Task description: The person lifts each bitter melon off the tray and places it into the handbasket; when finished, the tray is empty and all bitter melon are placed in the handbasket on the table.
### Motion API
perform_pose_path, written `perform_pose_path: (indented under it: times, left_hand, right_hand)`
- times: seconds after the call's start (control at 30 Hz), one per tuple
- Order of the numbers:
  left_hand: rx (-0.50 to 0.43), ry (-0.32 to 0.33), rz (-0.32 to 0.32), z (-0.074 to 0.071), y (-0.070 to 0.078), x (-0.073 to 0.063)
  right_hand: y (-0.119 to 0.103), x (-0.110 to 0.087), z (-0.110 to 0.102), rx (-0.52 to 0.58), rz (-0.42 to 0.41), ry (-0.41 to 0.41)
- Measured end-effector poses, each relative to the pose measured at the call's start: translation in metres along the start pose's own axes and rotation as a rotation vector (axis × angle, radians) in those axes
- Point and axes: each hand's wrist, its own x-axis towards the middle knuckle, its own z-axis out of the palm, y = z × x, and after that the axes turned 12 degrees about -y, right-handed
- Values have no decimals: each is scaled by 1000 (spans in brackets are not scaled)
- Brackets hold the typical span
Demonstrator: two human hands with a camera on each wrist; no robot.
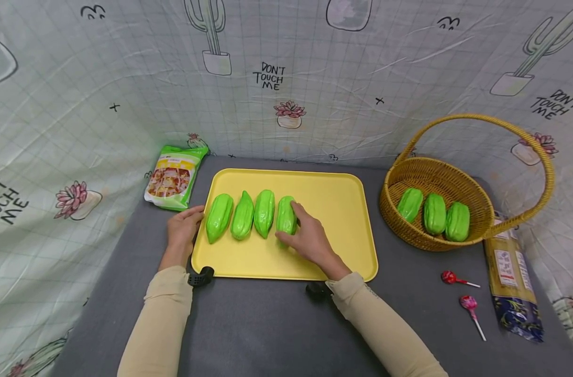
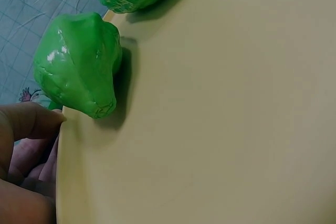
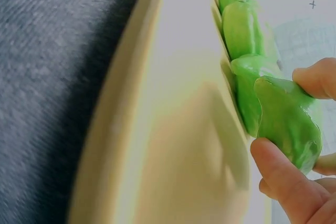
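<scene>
On the yellow tray (image 1: 333,225) several green, ridged star fruits lie in a row. My right hand (image 1: 310,238) pinches the rightmost star fruit (image 1: 285,215) between thumb and fingers. The right wrist view shows that star fruit (image 3: 289,121) between the fingertips, with the others lined up behind it. My left hand (image 1: 183,228) holds the tray's left rim, close to the leftmost star fruit (image 1: 219,217). In the left wrist view, a fingertip of the left hand (image 2: 29,150) sits on the tray rim just below a star fruit (image 2: 76,64).
A wicker basket (image 1: 395,233) with a tall handle holds 3 star fruits (image 1: 434,213) at the right. Beside it lie a gold-and-blue package (image 1: 513,283) and two lollipops (image 1: 449,277). A green snack bag (image 1: 175,178) sits behind the left hand. A printed curtain (image 1: 315,136) encloses the table.
</scene>
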Motion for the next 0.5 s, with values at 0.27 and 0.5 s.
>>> perform_pose_path:
  times: [0.27,0.5]
  left_hand:
    - [-2,-15,-5,-1,1,1]
    - [-1,2,-4,0,-1,3]
  right_hand:
    - [-1,-4,-10,37,-34,31]
    - [1,-10,-26,91,-82,55]
